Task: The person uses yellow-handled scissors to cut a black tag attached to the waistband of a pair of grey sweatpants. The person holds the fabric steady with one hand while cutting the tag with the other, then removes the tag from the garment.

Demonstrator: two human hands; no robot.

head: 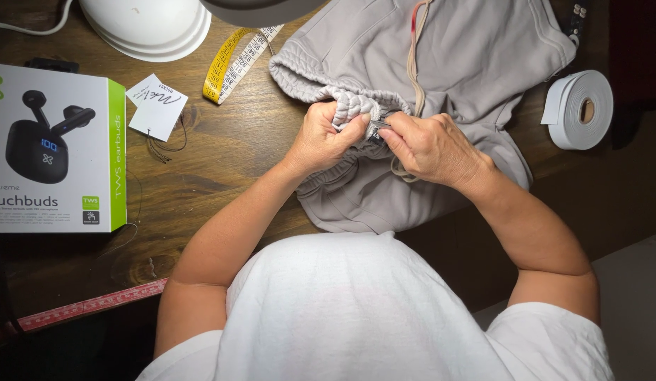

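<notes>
A: What are the fingers doing?

B: The left hand point(326, 137) has its fingers curled tight around the gathered elastic waistband point(353, 106) of the grey garment point(441, 63), thumb pressed on top. The right hand point(430, 147) pinches a small metal tool point(377, 128) between thumb and forefinger, its tip at the waistband just beside the left thumb. What kind of tool it is, I cannot tell.

A: And the garment itself?

B: It lies spread on the dark wooden bench point(201, 176), bunched under both hands, with a beige drawstring point(412, 63) running down it to the waistband.

A: What lies around the garment?

B: Just left of it a yellow tape measure point(233, 62) is looped, touching the waistband's edge. Further left sit two white paper tags point(157, 107) with thin threads, and beyond them a white and green box point(56, 152) picturing black earbuds. Above the tags is a white round object point(148, 25). Right of the garment, near its edge, stands a roll of white tape point(580, 109). Well below and left of the garment a red measuring tape point(95, 305) crosses the bench edge.
</notes>
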